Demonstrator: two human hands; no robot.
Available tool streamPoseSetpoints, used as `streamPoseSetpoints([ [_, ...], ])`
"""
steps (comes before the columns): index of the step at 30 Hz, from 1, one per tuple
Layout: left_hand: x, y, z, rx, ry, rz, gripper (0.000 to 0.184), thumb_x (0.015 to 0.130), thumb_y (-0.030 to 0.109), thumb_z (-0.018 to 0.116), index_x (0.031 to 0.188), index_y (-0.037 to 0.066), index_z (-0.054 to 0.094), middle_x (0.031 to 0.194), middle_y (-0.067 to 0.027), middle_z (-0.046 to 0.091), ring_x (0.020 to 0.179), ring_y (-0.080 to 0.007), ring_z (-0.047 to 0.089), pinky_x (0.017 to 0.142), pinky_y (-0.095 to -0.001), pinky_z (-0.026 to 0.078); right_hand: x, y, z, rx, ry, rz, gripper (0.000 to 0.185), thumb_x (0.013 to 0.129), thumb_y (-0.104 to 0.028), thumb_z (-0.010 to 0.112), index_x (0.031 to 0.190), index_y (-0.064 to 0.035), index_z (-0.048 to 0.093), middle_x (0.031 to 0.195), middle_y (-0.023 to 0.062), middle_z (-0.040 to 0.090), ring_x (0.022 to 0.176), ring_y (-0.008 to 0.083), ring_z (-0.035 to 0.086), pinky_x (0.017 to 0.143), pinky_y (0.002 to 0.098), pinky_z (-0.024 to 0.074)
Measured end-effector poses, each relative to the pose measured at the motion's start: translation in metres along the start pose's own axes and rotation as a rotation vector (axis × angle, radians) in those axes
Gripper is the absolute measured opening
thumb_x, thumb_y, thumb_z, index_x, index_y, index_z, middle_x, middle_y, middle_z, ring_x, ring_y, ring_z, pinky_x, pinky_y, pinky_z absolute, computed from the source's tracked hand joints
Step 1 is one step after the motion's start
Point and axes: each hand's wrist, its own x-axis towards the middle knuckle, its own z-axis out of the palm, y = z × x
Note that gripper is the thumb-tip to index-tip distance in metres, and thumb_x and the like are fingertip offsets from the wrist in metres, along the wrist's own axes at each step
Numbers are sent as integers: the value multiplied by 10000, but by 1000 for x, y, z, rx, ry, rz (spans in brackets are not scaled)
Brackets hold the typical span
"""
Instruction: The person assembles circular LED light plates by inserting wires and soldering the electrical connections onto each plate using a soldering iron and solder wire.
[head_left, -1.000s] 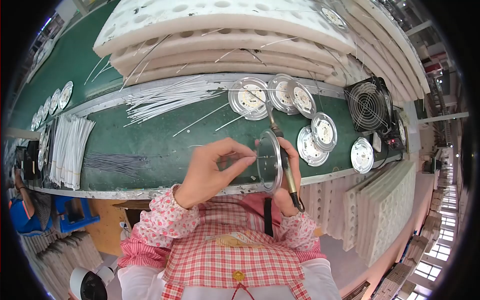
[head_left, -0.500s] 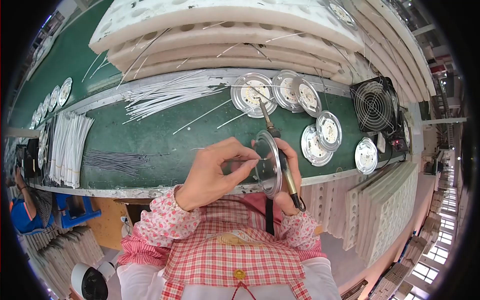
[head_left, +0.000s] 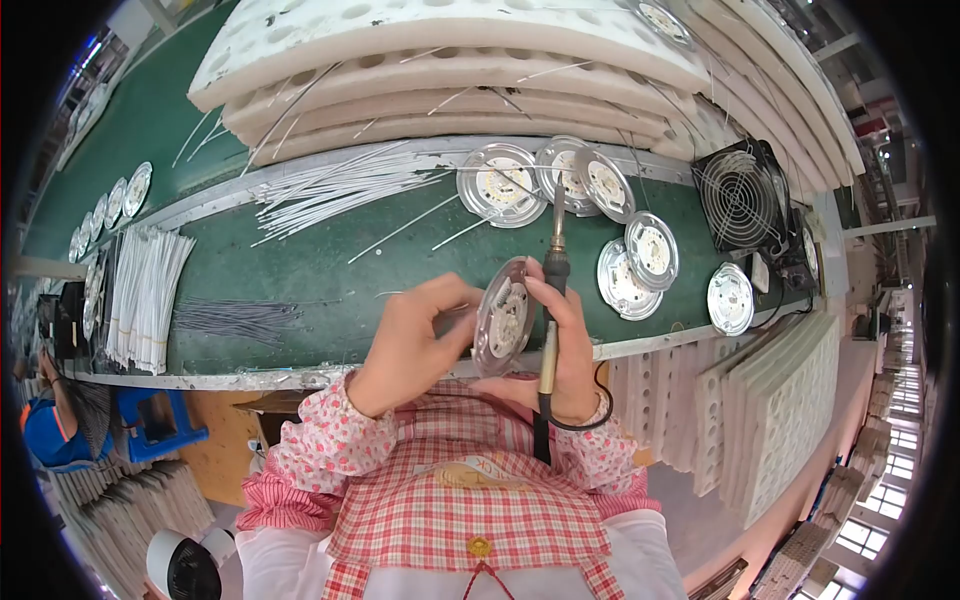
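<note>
My left hand (head_left: 418,340) is closed at the left edge of a round silver disc (head_left: 503,318), its fingertips hidden behind the rim. The disc stands tilted above the front edge of the bench, its face with a pale centre turned to the right. My right hand (head_left: 565,350) holds a soldering iron (head_left: 554,270) with its metal tip pointing away from me, and its fingertips are at the disc's right rim. Beyond the hands, several similar discs (head_left: 502,185) lie on the green bench (head_left: 340,290), some overlapping. A black cable loops from the iron's end.
White wires (head_left: 345,190), a standing white bundle (head_left: 145,300) and dark wires (head_left: 240,320) are on the left. Foam trays (head_left: 450,80) are stacked behind. A black fan (head_left: 740,198) stands at the right. A seated person in blue (head_left: 52,420) is far left.
The disc has turned so its pale-centred face shows, and it has shifted left. The soldering iron now stands more upright in my right hand. My left fingertips have moved from the disc's face to its left edge.
</note>
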Motion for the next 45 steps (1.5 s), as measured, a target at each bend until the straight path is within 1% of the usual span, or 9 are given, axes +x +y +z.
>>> streamPoseSetpoints([
  [4,4,-14,-7,-108,-64,-187,192,908,180,699,920,-11,699,690,-117,617,594,-225,596,574,-333,461,1,1,9,-176,32,-29,1017,611,-280,949,1452,-51,424,1456,212,466,1310,420,455,1083,502,394],
  [7,5,6,3,199,37,-205,296,855,240,776,922,-33,684,777,-70,640,711,-74,558,615,-286,463,2,0,22,-234,51,-59,999,632,-256,929,1469,-58,420,1450,216,465,1294,439,457,1069,509,402],
  [10,16,-12,5,245,-2,-292,365,796,281,835,941,-17,681,781,-98,681,681,-146,635,599,-319,490,0,4,35,-375,85,-83,991,635,-233,926,1468,-45,423,1448,223,465,1279,442,462,1052,513,405],
  [16,20,-23,-1,663,303,167,400,730,207,844,1014,36,620,816,-68,617,800,-314,615,776,-409,449,6,7,43,-508,60,78,847,727,-426,840,1415,-62,507,1257,223,562,1213,418,506,1002,542,384],
  [20,-1,-28,-6,835,-15,314,329,718,60,757,956,67,530,853,-84,603,820,-284,597,764,-413,404,4,10,33,-488,130,-2,553,737,-332,838,1198,-87,658,1101,172,623,1067,370,583,920,498,422],
  [23,-6,-18,4,727,-105,367,300,728,59,741,938,66,526,805,-83,582,783,-274,588,764,-408,406,1,12,30,-353,104,-51,323,694,-180,852,971,-101,705,1014,132,609,947,331,600,802,428,464],
  [29,-17,-16,-28,683,-133,355,216,805,113,761,870,49,565,770,-73,563,746,-281,565,777,-402,398,1,15,-2,-372,20,1,232,761,-73,803,977,-86,719,952,126,647,886,307,645,754,390,506],
  [32,-22,-26,-45,655,-36,280,228,797,114,780,708,61,577,763,-45,589,761,-237,573,825,-394,378,7,-1,-20,174,98,423,185,826,-32,748,1008,-44,722,986,156,711,886,274,706,793,365,547],
  [45,0,-27,-9,551,127,360,193,799,91,754,665,100,615,754,32,627,760,-154,622,909,-424,370,7,14,-39,70,-121,218,134,855,-51,671,973,3,705,623,74,639,491,149,597,495,268,435],
])
